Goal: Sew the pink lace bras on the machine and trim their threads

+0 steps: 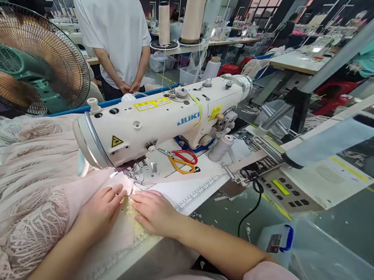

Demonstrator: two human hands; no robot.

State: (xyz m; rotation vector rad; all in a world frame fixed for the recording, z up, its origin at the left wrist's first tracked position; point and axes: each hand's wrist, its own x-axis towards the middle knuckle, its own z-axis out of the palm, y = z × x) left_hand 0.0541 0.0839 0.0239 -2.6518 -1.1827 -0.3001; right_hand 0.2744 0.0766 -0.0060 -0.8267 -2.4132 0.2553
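Observation:
Under the needle area of the white JUKI sewing machine (162, 120) lies pale pink fabric (93, 185). My left hand (104, 207) rests palm down on it, its fingers stretched toward the presser foot. From the right, my right hand (156, 211) lies flat, fingertips on the cloth edge close to the left fingers. Between and below the hands a strip of yellowish, see-through material (130, 215) shows. Whether any cloth is pinched under the fingertips is hidden. Red-and-orange-handled scissors (184, 161) lie on the machine bed, beyond my right hand.
Bunched pink lace garments (34, 225) cover the table's left. A grey thread spool (221, 148) stands behind the scissors. A control panel (285, 192) and clear plastic bin (328, 269) are at right. A large fan (15, 57) and a standing person (110, 24) are beyond the machine.

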